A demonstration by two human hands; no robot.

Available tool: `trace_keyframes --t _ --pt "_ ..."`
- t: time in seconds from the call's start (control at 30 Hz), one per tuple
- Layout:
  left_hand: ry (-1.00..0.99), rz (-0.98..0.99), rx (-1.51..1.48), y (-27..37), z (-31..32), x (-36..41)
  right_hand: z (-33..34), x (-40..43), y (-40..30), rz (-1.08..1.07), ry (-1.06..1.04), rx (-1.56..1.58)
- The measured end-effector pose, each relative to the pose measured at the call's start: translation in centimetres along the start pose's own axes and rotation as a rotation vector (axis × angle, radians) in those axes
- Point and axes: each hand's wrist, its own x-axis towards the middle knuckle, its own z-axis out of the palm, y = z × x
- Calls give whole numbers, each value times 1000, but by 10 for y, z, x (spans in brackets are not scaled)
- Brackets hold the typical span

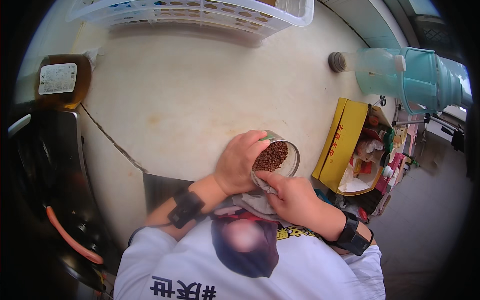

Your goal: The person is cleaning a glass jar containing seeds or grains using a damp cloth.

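My left hand grips a round metal tin from its left side and tilts its open mouth toward me. Inside, small reddish-brown granules are heaped toward one side, and bare inner wall shows at the right. A grey cloth hangs between the tin and my shirt. With my right hand I hold part of that cloth against the near rim, the index finger pressing along the edge. The underside of the tin is hidden.
A white plastic basket stands at the back. On the left are a brown jug with a label and a black cooktop. To the right are a yellow box of packets and jars, a clear bottle and a turquoise jug.
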Motion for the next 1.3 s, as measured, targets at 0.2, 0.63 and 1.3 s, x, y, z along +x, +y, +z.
trace_keyframes --t 0.2,0.63,1.3 --pt "27 -57 6 -3 3 -1 -1 19 -3 -35 30 316" --pt "32 -94 -67 3 -22 12 6 15 28 -81 -42 822" --pt "-24 -84 -225 16 3 -5 7 -9 25 -203 188 -340"
